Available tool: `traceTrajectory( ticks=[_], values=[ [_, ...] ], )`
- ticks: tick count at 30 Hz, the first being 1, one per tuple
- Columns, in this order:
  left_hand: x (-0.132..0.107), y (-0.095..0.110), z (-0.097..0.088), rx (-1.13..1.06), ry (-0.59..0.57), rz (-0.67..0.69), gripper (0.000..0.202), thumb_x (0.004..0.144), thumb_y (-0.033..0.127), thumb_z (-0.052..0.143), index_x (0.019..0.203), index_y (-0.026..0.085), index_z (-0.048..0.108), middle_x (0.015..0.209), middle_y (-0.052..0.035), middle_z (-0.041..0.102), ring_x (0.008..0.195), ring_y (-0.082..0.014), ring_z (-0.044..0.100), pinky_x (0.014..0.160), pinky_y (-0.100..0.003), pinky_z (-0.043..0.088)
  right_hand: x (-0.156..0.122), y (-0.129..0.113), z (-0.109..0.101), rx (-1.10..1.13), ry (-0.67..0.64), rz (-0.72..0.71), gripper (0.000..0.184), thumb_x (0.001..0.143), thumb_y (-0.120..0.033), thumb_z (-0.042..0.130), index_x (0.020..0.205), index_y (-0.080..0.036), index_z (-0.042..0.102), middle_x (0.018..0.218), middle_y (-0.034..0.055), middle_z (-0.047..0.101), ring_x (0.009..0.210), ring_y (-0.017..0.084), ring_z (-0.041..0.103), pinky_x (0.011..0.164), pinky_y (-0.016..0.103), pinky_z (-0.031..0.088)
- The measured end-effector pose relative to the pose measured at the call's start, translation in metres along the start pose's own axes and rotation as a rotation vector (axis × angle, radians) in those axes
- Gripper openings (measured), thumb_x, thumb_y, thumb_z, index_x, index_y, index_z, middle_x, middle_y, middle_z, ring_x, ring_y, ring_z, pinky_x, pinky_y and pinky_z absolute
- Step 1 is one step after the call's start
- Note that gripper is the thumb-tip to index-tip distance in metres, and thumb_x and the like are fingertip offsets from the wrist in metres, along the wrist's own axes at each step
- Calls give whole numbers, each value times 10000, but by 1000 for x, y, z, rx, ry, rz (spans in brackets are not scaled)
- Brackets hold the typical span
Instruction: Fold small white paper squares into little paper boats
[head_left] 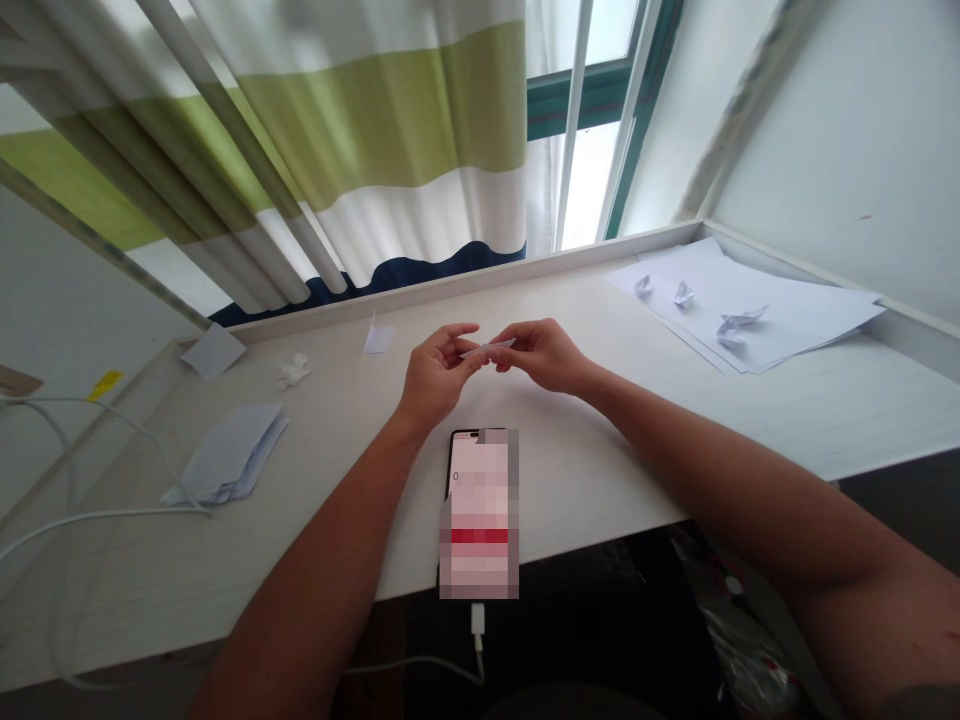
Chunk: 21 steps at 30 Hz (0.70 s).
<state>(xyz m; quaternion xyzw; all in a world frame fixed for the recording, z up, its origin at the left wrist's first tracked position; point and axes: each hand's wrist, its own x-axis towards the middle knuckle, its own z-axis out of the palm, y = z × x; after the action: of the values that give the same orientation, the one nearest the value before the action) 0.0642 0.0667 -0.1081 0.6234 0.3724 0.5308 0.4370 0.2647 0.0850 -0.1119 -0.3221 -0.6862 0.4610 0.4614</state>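
Observation:
Between my two hands, above the middle of the white desk [345,440], is a small folded piece of white paper [487,349]. My left hand [442,368] pinches its left end between thumb and fingers, with the index finger stretched out above. On the other end, my right hand [544,355] grips it with thumb and fingertips. The fingers hide much of the paper, so its full shape does not show. Below the hands a phone [480,515] lies near the desk's front edge, its screen mostly blurred out.
Several small folded paper shapes [731,335] rest on large white sheets [795,300] at the right. Leftward lie a stack of paper [225,455], crumpled paper [293,371], a folded piece [378,338] and a square sheet [214,352]. White cables [97,515] cross the left side; another cable [478,620] meets the phone.

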Motion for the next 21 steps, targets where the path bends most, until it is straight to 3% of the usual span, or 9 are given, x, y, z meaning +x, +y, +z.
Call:
traceTrajectory(
  ticks=[5, 8, 12, 17, 21],
  values=[
    [2, 2, -4, 100, 5, -31, 424, 751, 423, 962, 1035, 173, 771, 781, -55, 798, 684, -187, 751, 701, -325, 619, 1, 0, 2, -48, 19, -22, 454, 798, -605, 894, 856, -162, 811, 756, 71, 795, 682, 187, 733, 662, 344, 611],
    [3, 3, -7, 139, -69, -31, 353, 796, 479, 917, 900, 165, 794, 773, -75, 789, 670, -180, 731, 625, -297, 586, 3, 3, 1, -44, 18, -33, 452, 791, -598, 900, 839, -159, 806, 747, 64, 783, 650, 175, 712, 630, 332, 600],
    [1, 5, -13, 164, -177, -61, 377, 834, 529, 870, 889, 164, 795, 798, -81, 784, 673, -173, 712, 558, -264, 541, 3, 6, -3, -2, -30, -51, 445, 786, -593, 905, 850, -163, 809, 760, 50, 788, 665, 164, 713, 657, 327, 612],
    [-2, 10, -14, 247, -290, -99, 327, 918, 462, 802, 858, 154, 713, 762, -43, 729, 638, -133, 686, 594, -247, 536, -1, 5, -2, -40, -80, -24, 421, 838, -558, 879, 866, -147, 793, 746, 62, 780, 704, 175, 734, 655, 307, 590],
    [-2, 11, -11, 284, -326, -108, 264, 965, 383, 750, 840, 177, 640, 700, 10, 644, 519, -94, 603, 507, -226, 473, -2, 4, 1, -52, -93, 6, 397, 845, -522, 881, 862, -142, 768, 727, 60, 766, 698, 177, 729, 621, 290, 564]
  ],
)
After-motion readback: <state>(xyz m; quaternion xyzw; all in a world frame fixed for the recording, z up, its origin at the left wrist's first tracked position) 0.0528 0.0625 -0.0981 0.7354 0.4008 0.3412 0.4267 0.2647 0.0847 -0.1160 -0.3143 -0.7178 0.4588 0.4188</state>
